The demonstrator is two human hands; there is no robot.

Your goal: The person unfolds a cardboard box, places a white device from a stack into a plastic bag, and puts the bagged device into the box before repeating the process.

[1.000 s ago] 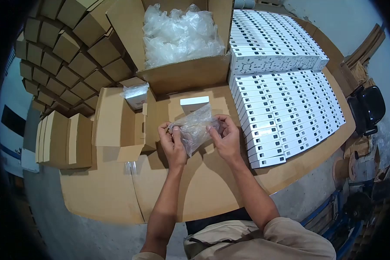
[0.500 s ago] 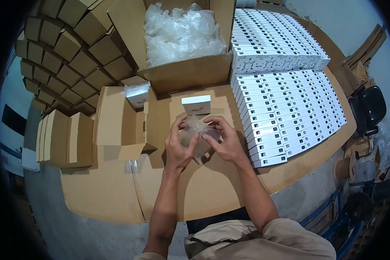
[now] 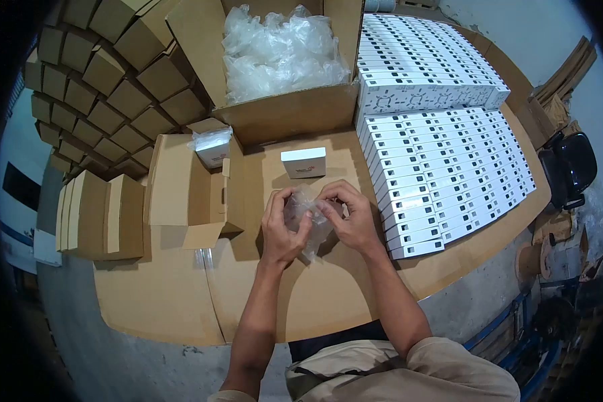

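A clear plastic bag (image 3: 307, 231) hangs crumpled between my two hands above the cardboard-covered table. My left hand (image 3: 283, 228) grips its left side, fingers curled with the thumb against the film. On the other side my right hand (image 3: 346, 214) pinches the bag near its upper edge. Just beyond the hands a small white box (image 3: 303, 163) with a printed logo stands upright on the table. Left of that, an open carton (image 3: 174, 184) contains white boxes wrapped in clear plastic (image 3: 212, 149).
Behind the table's middle stands a large carton (image 3: 285, 114) filled with clear plastic bags (image 3: 281, 53). White boxes (image 3: 442, 174) are stacked in rows at right. Folded cartons (image 3: 100, 214) stand at left, before a pile of brown boxes (image 3: 107, 94). A black chair (image 3: 573, 167) is far right.
The plastic bag has become more crumpled between my hands. My left hand has shifted slightly right, and my fingers have changed position on the film. The white box has stayed in place.
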